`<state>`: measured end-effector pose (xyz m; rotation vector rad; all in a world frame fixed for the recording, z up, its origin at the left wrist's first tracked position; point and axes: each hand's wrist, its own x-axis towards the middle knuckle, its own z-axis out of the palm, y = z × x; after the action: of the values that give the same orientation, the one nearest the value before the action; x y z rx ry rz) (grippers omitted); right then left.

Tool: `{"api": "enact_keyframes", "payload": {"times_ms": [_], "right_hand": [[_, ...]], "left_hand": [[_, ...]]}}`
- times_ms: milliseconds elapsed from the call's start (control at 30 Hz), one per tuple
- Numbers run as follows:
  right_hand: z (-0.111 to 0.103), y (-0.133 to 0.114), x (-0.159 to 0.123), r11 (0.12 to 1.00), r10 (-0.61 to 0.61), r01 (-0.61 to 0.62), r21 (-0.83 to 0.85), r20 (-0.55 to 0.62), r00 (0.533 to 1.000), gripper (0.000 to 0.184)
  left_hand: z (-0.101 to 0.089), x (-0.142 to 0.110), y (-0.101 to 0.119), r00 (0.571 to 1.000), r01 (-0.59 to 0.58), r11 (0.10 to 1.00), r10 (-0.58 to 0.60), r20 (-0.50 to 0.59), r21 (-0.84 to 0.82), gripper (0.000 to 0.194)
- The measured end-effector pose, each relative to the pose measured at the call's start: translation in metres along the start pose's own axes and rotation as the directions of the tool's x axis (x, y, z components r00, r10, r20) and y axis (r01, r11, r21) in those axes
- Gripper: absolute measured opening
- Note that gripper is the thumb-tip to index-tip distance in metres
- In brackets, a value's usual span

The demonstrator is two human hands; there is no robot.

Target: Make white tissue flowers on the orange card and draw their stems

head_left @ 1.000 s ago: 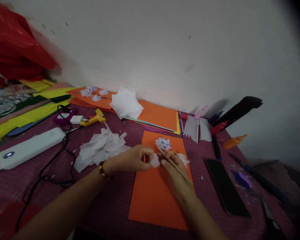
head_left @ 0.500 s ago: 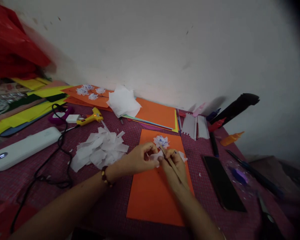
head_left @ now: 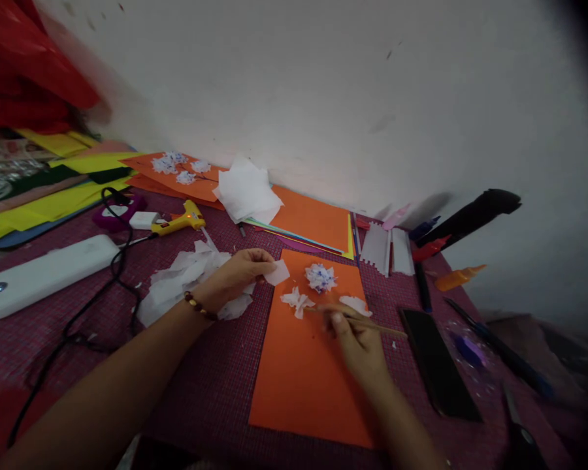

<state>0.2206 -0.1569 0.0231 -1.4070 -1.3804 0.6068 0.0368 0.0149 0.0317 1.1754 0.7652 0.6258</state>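
Observation:
Between the thumb and fingers of my left hand point(head_left: 242, 271) is a small white paper square point(head_left: 277, 273), held at the left edge of an orange sheet point(head_left: 304, 378). My right hand point(head_left: 355, 336) pinches a thin wooden stick point(head_left: 379, 325), its tip near a crumpled white paper piece point(head_left: 298, 301) on the sheet. A white and blue paper flower point(head_left: 321, 279) lies above the stick. Another white paper piece point(head_left: 355, 305) rests by the sheet's right edge. Under and beside my left wrist spreads a pile of paper squares point(head_left: 176, 284).
At the left are a yellow glue gun point(head_left: 189, 219), a white power bank point(head_left: 53, 274) and a black cable point(head_left: 68, 333). A phone point(head_left: 438, 362) and scissors point(head_left: 519, 424) lie at the right. Orange sheets with paper flowers point(head_left: 185, 177) and white paper point(head_left: 249, 189) sit along the wall.
My hands have moved apart. My left hand now holds a flat paper square near the pile. The stick has swung to nearly level, and a crumpled paper piece shows on the sheet.

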Motion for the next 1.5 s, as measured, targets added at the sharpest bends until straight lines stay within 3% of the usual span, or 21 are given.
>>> {"api": "enact_keyframes", "payload": {"times_ms": [100, 200, 533, 733, 967, 1267, 1500], "right_hand": [[0.006, -0.003, -0.002, 0.987, -0.077, 0.092, -0.131, 0.120, 0.990, 0.020], [0.009, -0.003, -0.002, 0.959, -0.097, 0.136, -0.248, 0.162, 0.982, 0.020], [0.004, 0.005, 0.006, 0.925, -0.094, 0.130, -0.357, 0.116, 0.989, 0.021], [-0.001, 0.007, 0.007, 0.956, -0.018, 0.013, -0.294, -0.015, 1.000, 0.022], [0.000, 0.007, 0.009, 0.966, 0.022, -0.023, -0.256, -0.010, 1.000, 0.025], [0.013, 0.014, 0.009, 0.975, 0.190, -0.194, 0.111, 0.050, 0.981, 0.023], [0.015, 0.013, 0.008, 0.977, 0.173, -0.177, 0.122, 0.042, 0.984, 0.019]], "left_hand": [[0.003, 0.001, -0.004, 1.000, -0.016, 0.992, 0.014, 0.022, 0.126, 0.014], [0.003, 0.001, -0.004, 0.997, -0.055, 0.973, 0.040, 0.073, 0.225, 0.015], [0.004, 0.001, -0.008, 0.977, -0.092, 0.923, 0.012, 0.212, 0.374, 0.007], [0.007, -0.001, -0.006, 0.974, -0.079, 0.914, -0.014, 0.227, 0.398, 0.007], [0.003, 0.001, -0.012, 0.963, -0.111, 0.897, -0.009, 0.268, 0.428, 0.006], [0.004, 0.002, -0.012, 0.966, -0.129, 0.878, 0.007, 0.258, 0.460, 0.006], [0.006, 0.002, -0.012, 0.950, -0.205, 0.835, 0.045, 0.309, 0.510, 0.005]]}}
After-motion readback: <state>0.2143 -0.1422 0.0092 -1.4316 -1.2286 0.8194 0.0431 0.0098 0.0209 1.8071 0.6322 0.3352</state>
